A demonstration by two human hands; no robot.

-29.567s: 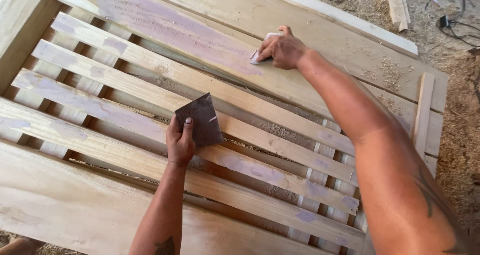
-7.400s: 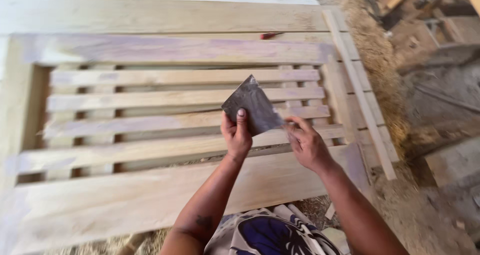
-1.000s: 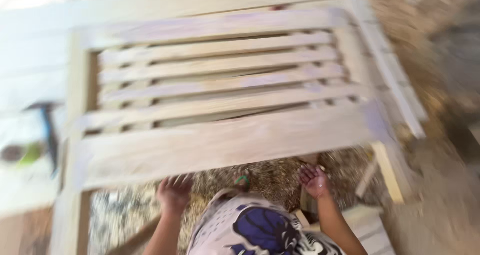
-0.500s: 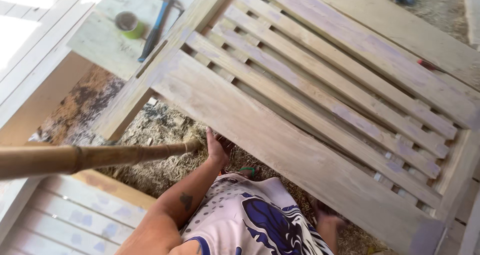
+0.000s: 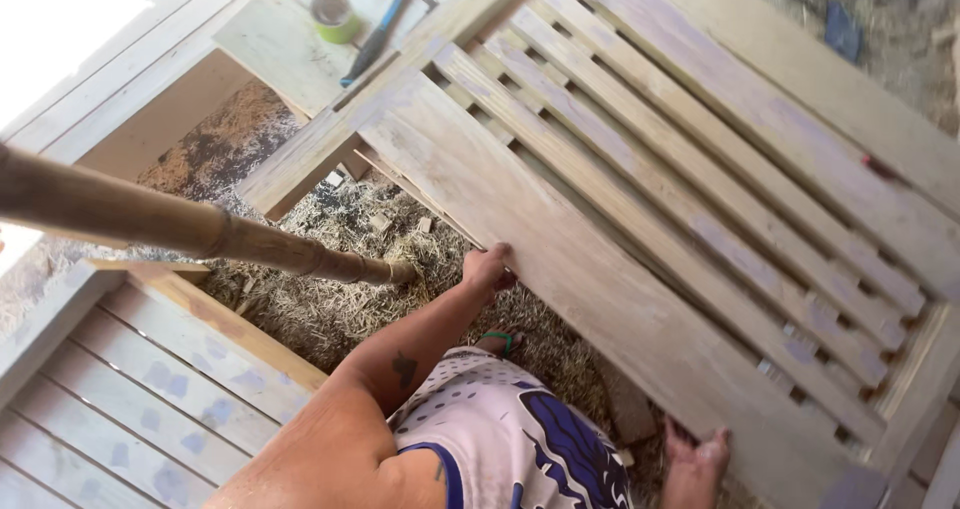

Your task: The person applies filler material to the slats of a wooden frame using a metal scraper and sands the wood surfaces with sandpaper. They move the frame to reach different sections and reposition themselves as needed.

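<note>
The slatted wooden frame (image 5: 700, 219) is seen lying tilted above straw-strewn ground (image 5: 330, 269); its broad bottom rail is gripped at the near edge by the left hand (image 5: 487, 267); the right hand (image 5: 697, 454) is placed under the same rail, grip not discernible; a bamboo pole (image 5: 200, 224) is noted just beside the left hand.
</note>
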